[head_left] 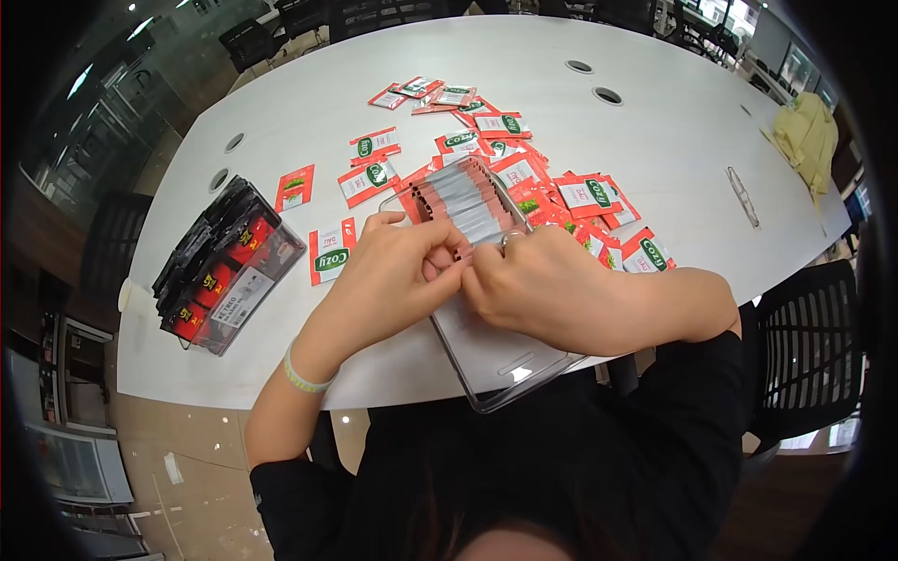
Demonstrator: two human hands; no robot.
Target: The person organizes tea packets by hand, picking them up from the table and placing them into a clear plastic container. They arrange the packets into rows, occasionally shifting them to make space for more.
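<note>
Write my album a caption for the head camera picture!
Left hand and right hand meet over a clear tray, red Cozy packets scattered nearby.

Head view down onto table (524, 56)

pass: table (692, 164) right of sachets (587, 194) | blocked: sachets past tray (486, 348), box (241, 295) left

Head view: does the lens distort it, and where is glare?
Head view: strong fisheye distortion, the table bowing at its edges, corners black; also in head view, a glint on the clear tray near its lower end, white streaks at upper left.
</note>
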